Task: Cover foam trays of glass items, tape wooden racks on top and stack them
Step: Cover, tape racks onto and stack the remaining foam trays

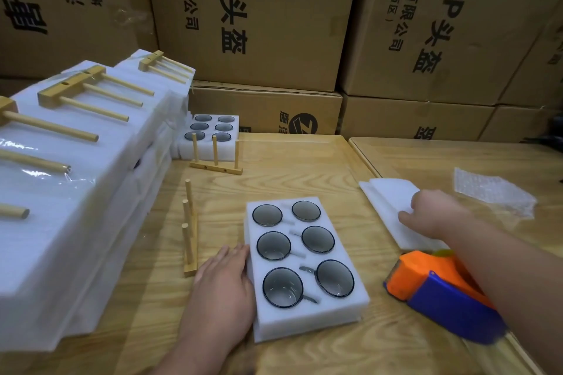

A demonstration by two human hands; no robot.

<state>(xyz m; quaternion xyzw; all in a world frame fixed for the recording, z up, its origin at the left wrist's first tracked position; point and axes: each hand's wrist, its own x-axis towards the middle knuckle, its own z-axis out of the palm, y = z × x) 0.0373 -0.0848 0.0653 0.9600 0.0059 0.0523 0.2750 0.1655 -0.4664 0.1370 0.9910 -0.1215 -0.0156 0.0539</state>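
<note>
1. White rectangular foam tray, uncovered, lay on the light wooden table at centre. It held six round dark-rimmed glass cups in two columns of three, each sunk in its own recess.
2. Left hand lay flat on the table with fingers straight and together, fingertips touching the tray's left edge; it gripped nothing.
3. Right hand reached over thin white foam sheets stacked at the right of the table. Fingers were curled onto the top sheet; whether they pinched it could not be told.
4. Orange and blue tape dispenser rested near the tray's right side, partly under the right forearm.
5. Pale wooden peg rack, three pegs, lay on its side just left of the left hand.
6. Second wooden three-peg rack stood upright further back, in front of a second white foam tray of six glass cups.
7. Stacked, foam-covered trays with wooden racks taped on top filled the left side.
8. Clear bubble wrap piece lay at far right.
9. Brown printed cardboard cartons were stacked behind.
</note>
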